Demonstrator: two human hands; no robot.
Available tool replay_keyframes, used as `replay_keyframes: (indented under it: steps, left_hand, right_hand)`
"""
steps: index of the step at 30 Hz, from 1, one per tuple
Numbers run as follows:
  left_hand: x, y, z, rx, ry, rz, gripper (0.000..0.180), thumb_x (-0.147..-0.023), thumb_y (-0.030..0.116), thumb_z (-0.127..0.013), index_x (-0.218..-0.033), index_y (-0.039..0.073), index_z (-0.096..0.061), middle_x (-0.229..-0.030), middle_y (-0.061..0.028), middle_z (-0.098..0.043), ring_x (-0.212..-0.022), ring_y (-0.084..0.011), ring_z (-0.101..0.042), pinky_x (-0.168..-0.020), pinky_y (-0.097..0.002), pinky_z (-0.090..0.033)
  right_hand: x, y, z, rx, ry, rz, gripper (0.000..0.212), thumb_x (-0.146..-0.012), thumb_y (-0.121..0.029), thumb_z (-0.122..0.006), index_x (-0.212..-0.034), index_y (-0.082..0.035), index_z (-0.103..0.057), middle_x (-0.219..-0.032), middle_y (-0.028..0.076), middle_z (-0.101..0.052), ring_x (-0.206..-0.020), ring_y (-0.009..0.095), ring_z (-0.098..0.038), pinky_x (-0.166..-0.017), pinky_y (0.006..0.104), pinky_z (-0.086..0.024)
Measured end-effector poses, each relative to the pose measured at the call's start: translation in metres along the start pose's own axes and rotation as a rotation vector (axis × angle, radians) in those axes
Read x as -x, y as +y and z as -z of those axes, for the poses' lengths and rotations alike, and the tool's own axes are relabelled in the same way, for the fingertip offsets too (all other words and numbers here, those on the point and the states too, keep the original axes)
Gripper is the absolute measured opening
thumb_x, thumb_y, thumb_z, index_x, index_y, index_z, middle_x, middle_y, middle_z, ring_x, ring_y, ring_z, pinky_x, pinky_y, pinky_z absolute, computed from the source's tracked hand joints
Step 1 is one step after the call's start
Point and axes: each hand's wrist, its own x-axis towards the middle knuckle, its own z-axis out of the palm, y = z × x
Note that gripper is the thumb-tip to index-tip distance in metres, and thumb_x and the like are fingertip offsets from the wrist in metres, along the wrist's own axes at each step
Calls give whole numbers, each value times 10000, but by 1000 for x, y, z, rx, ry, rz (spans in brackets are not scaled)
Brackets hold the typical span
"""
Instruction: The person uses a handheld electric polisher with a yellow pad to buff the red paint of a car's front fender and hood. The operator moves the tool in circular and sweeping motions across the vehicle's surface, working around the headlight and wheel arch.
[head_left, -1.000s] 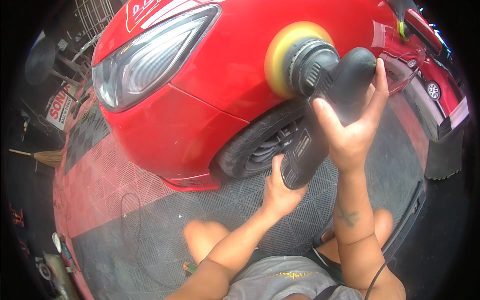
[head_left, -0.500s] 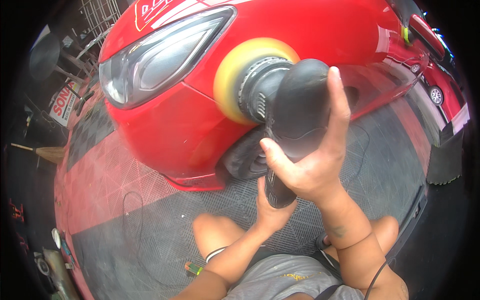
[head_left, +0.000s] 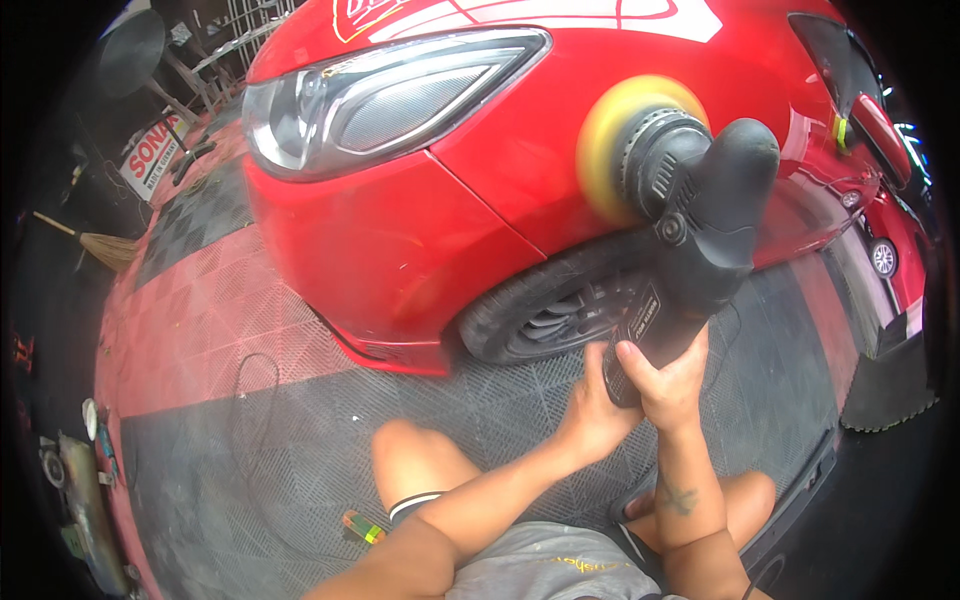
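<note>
A black electric polisher (head_left: pixel 700 230) with a yellow foam pad (head_left: pixel 612 150) presses against the fender of a red car (head_left: pixel 500 150), above the front wheel (head_left: pixel 545 315). Both hands grip the polisher's lower handle. My left hand (head_left: pixel 595 410) wraps it from the left. My right hand (head_left: pixel 668 378) holds it from the right, just above the left hand. The pad looks blurred. My knees show below the hands.
The car's headlight (head_left: pixel 390 95) is at upper left. Red and grey grid floor tiles (head_left: pixel 240 330) lie under the car, with a thin cord (head_left: pixel 250 400) trailing across them. A broom (head_left: pixel 105 245) and a sign (head_left: pixel 150 155) stand at far left. A small green-orange object (head_left: pixel 362 527) lies by my knee.
My right hand has slid from the polisher's top head down to the lower handle beside the left hand. The pad has shifted right along the fender.
</note>
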Motion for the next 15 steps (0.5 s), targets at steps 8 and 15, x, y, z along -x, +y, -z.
replay_keyframes:
  steps: [8,15]
  left_hand:
    - [32,32,88,252,27,-61,908,-860,280,-954,-1541,-36,-443,-1544,-201,-563,-1506,-321,-520,-1278,-490,-390]
    - [9,56,106,308,75,-181,860,-832,180,-973,-1536,-38,-529,-1412,-150,-688,-1252,-235,-701,-1096,-399,-565]
  right_hand:
    - [21,-19,-26,-128,-91,-85,788,-767,-11,-901,-1448,-7,-506,-1247,102,-716,-1088,193,-703,-963,350,-583]
    - [37,-29,-64,-13,-348,-178,954,-744,-184,-931,-1553,-51,-441,-1375,216,-715,-1262,338,-745,-1021,442,-613]
